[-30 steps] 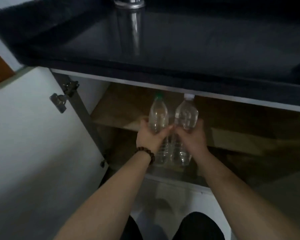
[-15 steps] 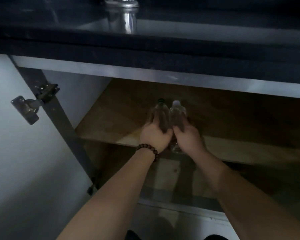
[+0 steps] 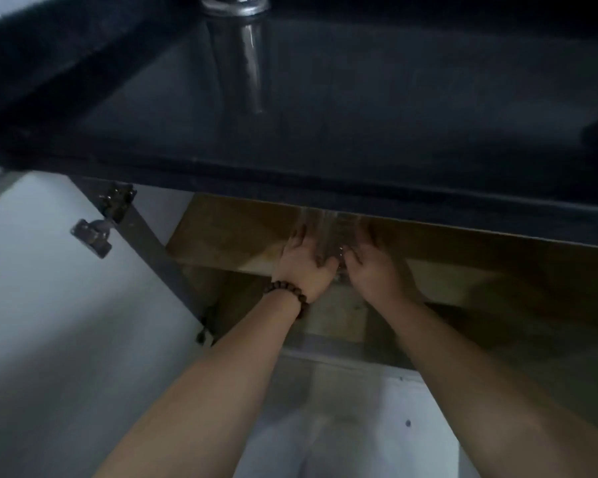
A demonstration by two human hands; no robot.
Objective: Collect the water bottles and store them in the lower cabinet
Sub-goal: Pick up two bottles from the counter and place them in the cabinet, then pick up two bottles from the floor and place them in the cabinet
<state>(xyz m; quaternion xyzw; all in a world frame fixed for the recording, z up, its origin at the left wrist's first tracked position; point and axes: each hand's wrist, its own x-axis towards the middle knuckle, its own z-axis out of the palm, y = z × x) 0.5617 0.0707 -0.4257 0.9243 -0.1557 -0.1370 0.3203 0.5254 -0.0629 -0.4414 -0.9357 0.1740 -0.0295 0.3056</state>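
Bottles [image 3: 328, 232], clear ribbed plastic, gripped w/ both hands [image 3: 304, 267] on wooden shelf [image 3: 221, 236].

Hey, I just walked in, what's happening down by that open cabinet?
A person is reaching into the lower cabinet under the dark countertop, its white door swung open. The left hand, with a bead bracelet on its wrist, and the right hand each grip one of two clear water bottles, held side by side over the wooden shelf. The bottles are blurred, so whether they rest on the shelf can't be told.
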